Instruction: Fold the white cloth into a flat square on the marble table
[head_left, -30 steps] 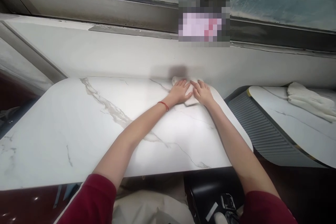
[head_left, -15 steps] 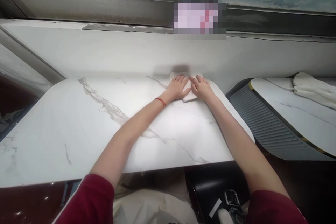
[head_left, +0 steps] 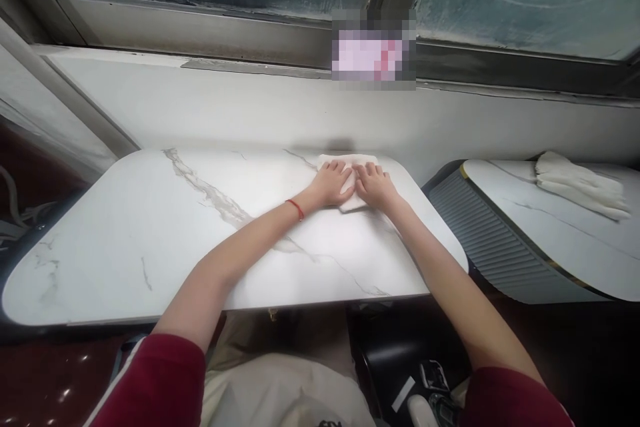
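Note:
A white cloth (head_left: 349,158) lies near the far right corner of a white marble-patterned table (head_left: 150,233). Both of my hands press down on it, side by side with thumbs close together. My left hand (head_left: 331,184), with a red cord on its wrist, has its fingers bent over the cloth's left part. On the right part, my right hand (head_left: 374,187) curls its fingers into the fabric. The cloth's front edge shows below the hands, while its middle is partly covered by them.
Right of the table stands a second marble-topped piece with a ribbed grey side (head_left: 480,233); another whitish cloth (head_left: 580,183) lies on it. A white wall and window frame (head_left: 200,30) run behind. Below the front edge sits a glossy black surface (head_left: 385,353) with small items.
My hands and the cloth have come slightly nearer to me. The fingers, flatter before, are now more bent. The view has shifted a little, showing more of the table's left end.

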Tool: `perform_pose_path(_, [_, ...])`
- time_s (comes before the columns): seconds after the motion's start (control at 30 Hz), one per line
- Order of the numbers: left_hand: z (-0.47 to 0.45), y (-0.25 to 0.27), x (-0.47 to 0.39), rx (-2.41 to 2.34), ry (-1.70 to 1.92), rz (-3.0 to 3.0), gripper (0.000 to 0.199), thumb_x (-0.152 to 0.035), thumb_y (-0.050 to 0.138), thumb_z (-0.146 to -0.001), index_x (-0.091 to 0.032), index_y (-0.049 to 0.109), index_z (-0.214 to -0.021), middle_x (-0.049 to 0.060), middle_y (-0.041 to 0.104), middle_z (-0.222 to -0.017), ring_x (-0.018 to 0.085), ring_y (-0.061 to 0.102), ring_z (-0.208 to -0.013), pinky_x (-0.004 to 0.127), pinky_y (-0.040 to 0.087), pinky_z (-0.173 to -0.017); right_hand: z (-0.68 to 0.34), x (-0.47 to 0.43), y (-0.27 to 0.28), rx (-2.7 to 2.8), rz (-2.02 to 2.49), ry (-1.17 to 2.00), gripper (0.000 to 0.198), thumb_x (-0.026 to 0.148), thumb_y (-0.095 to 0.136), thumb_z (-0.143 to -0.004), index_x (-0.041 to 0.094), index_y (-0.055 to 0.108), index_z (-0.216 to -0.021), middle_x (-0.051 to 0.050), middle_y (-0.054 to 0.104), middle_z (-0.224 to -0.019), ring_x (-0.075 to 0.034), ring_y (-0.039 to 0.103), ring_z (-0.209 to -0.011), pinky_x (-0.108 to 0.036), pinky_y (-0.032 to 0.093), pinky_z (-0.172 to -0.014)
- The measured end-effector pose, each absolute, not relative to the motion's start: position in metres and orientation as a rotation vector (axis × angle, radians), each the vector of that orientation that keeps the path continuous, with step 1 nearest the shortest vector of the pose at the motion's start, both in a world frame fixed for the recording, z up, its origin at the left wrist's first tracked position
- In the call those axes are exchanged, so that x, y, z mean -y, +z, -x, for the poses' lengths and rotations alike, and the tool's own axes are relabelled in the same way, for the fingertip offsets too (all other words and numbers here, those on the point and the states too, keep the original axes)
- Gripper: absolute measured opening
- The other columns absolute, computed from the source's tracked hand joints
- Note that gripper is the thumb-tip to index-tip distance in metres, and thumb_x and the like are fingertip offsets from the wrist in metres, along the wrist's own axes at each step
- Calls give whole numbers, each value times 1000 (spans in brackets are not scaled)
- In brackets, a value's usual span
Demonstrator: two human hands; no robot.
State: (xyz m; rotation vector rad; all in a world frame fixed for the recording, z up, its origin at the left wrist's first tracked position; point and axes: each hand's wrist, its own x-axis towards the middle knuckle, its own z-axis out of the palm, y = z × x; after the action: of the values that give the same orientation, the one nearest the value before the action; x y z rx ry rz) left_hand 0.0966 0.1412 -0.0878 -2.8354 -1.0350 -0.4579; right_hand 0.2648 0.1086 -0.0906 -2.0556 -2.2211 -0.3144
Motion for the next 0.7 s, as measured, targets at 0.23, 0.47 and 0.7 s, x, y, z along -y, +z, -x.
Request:
perform_pose_path(0.23, [-68,-66,-102,803,-302,2884,51,-42,49,-91,-5,64,-123,22,68,-113,35,60,-103,45,45,-85,-241,-55,-93,2365,1984,-482,50,24,32,-97,9,55,-138,-24,59,-131,-34,51,-109,-41,43,-82])
perform_pose_path(0.47, [-41,-33,-54,791,-87,2999,43,-48,65,-79,-12,69,-102,13,74,-91,30,67,-80,37,44,-60,-211,10,-90,2484,1780,-604,43,25,33,-97,10,62,-125,-22,65,-111,-30,52,-88,-37,37,-69])
perform_pose_path(0.7, [-34,8,-26,1046,393,3011,17,-30,81,-73,-17,71,-76,8,71,-70,22,66,-65,31,44,-60,-166,38,-83,2577,1717,-696,37,28,38,-97,12,71,-102,-21,64,-93,-32,52,-84,-37,30,-62])
